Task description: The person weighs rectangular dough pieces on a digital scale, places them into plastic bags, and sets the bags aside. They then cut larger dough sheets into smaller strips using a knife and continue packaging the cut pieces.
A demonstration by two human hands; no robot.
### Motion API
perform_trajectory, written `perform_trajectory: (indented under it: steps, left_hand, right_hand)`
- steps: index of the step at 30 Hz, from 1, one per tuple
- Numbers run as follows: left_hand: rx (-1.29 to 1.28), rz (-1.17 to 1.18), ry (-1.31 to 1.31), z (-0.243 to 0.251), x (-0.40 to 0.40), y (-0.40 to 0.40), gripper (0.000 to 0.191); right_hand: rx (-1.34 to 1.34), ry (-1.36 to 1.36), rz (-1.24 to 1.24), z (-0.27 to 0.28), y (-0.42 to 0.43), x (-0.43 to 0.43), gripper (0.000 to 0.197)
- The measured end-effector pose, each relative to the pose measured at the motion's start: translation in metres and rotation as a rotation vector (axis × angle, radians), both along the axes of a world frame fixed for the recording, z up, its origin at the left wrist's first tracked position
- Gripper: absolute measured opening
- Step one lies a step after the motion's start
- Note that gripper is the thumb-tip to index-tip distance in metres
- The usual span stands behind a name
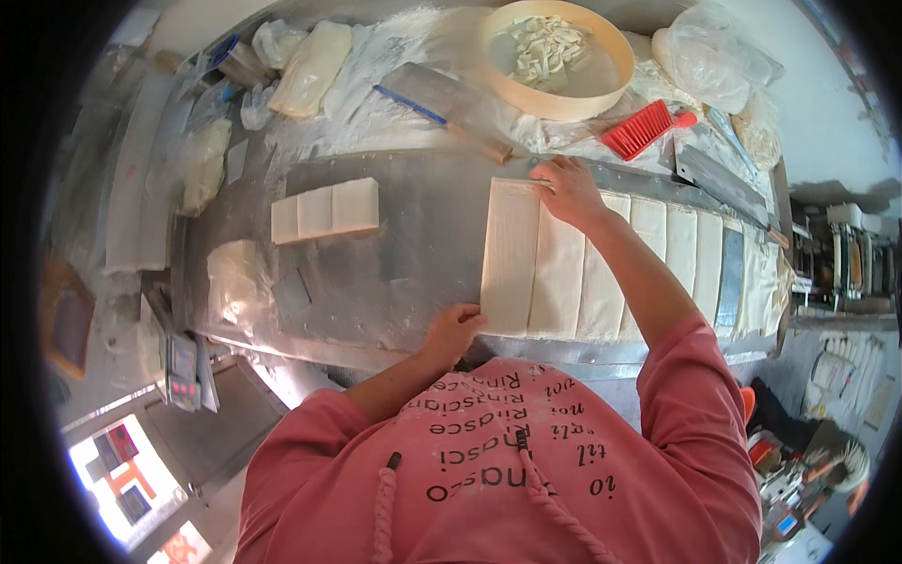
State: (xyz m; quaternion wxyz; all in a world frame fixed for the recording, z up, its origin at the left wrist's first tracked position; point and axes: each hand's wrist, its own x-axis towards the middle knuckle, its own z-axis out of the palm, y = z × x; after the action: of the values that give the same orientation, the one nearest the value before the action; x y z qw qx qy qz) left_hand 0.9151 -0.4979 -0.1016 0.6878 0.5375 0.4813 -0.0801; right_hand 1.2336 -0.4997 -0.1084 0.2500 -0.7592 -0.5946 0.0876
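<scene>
Long pale dough strips point(511, 261) lie side by side across the metal worktop point(416, 268). My right hand point(567, 187) is at the far end of the leftmost strips, its fingers bent at their upper edge. At the near left corner of the leftmost strip, my left hand point(454, 331) has thumb and fingertips together on the dough edge. Farther left stands a row of three pale dough blocks point(331, 210). A metal piece point(729, 275) shows between the strips and a wrinkled dough sheet point(761, 282) at the right.
Behind lie a wide blade with a wooden handle point(451, 106), a red brush point(638, 130), a large cleaver-like knife point(722, 183) and a round wooden-rimmed sieve point(564, 106) holding dough scraps. Wrapped dough point(310, 70) and plastic bags point(712, 60) rest on the floured surface. A small metal plate point(291, 294) lies left.
</scene>
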Motion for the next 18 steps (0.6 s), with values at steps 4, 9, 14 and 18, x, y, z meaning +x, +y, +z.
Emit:
perform_trajectory:
  steps: [4,9,14,18]
  left_hand:
    - [0.149,0.119,0.009,-0.008,0.0,-0.021,0.034]
    - [0.34,0.159,0.179,0.006,0.017,-0.034,0.036]
    - [0.322,0.066,0.281,0.024,0.029,-0.025,0.037]
    - [0.413,0.055,0.237,0.025,0.027,-0.027,0.037]
  right_hand:
    - [-0.239,0.076,0.08,0.0,0.024,0.0,0.036]
    - [-0.57,0.075,0.157,0.003,0.058,-0.003,0.048]
    - [-0.6,0.041,0.239,0.004,0.071,-0.002,0.052]
    - [-0.553,0.228,0.173,0.009,0.068,-0.004,0.051]
